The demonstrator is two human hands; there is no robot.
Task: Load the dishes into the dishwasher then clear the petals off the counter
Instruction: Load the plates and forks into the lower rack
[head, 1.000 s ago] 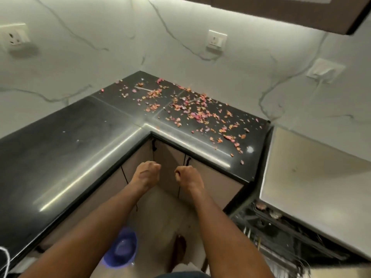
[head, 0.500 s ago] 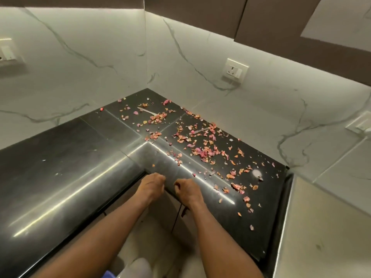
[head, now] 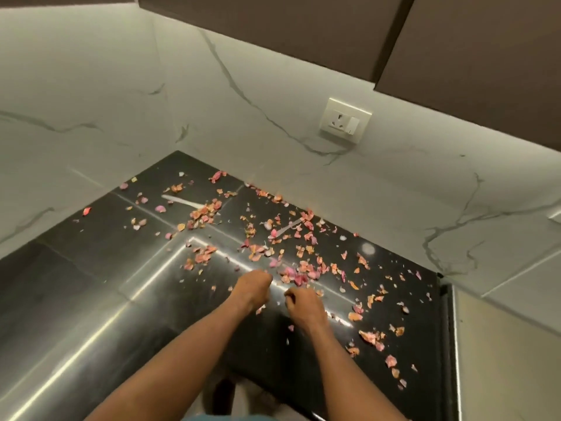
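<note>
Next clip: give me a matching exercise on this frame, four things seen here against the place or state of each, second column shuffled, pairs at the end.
Things
1. petals
2. wall socket
3. left hand
4. upper cabinets

Places or states
A. mounted on the marble backsplash
B. fingers curled, over the black counter
C. dark brown, above the backsplash
D. pink and orange, scattered across the counter corner

Pairs: 1-D, 2-A, 3-B, 4-C

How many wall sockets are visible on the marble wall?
1. The socket sits on the right-hand marble wall, under the dark cabinets and above the petals. Another fitting at the far right edge is cut off.
</note>
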